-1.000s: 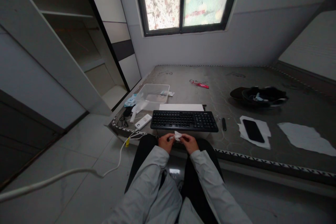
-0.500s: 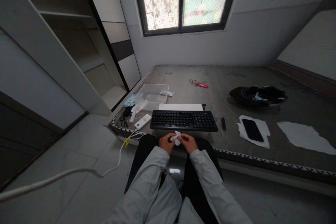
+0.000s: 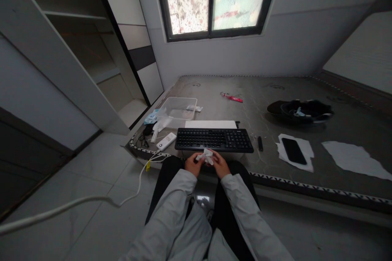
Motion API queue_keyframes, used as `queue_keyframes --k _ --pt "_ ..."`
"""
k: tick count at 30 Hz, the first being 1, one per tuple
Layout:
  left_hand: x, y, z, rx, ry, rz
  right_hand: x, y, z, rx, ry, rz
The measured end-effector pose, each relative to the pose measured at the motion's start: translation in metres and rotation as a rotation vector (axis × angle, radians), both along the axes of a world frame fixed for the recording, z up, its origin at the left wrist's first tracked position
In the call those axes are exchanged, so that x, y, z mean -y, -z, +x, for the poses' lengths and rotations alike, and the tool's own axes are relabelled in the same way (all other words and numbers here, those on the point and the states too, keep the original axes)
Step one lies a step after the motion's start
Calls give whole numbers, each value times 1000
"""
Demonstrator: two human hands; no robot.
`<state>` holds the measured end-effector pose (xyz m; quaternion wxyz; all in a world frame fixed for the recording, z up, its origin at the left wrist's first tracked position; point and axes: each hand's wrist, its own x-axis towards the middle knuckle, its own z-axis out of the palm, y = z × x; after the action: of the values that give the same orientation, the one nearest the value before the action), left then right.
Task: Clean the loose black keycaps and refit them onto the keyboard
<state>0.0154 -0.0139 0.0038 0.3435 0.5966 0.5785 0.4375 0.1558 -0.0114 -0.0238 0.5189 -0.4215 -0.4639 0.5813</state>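
Between my two hands is a crumpled white tissue (image 3: pixel 206 155), held just in front of the keyboard's near edge. My left hand (image 3: pixel 193 164) pinches its left side, and the fingers of my right hand (image 3: pixel 220 164) are closed on its right side. Right beyond them lies the black keyboard (image 3: pixel 213 140), resting on a pale box whose white top (image 3: pixel 211 124) shows behind it. Whether anything is wrapped inside the tissue cannot be seen.
A clear plastic bin (image 3: pixel 180 109) and a white power strip (image 3: pixel 166 141) sit to the left. On the right are a small black stick (image 3: pixel 260 144), a phone (image 3: pixel 294 151) on tissue, a flat tissue (image 3: pixel 355 157) and a black cap (image 3: pixel 301 111). A red packet (image 3: pixel 234 98) lies farther back.
The tissue has become more spread out between my fingers, and my hands have shifted slightly. Everything on the bed stays in place.
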Motion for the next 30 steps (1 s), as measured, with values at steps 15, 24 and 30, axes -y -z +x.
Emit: queue_keyframes --k 15,24,30 --pt "0 3 -3 33 90 21 4 -11 3 388 198 251" --pt "-6 6 -3 198 79 -32 5 -11 2 411 190 229" --pt "-9 12 -2 277 79 -107 8 -15 0 421 199 150"
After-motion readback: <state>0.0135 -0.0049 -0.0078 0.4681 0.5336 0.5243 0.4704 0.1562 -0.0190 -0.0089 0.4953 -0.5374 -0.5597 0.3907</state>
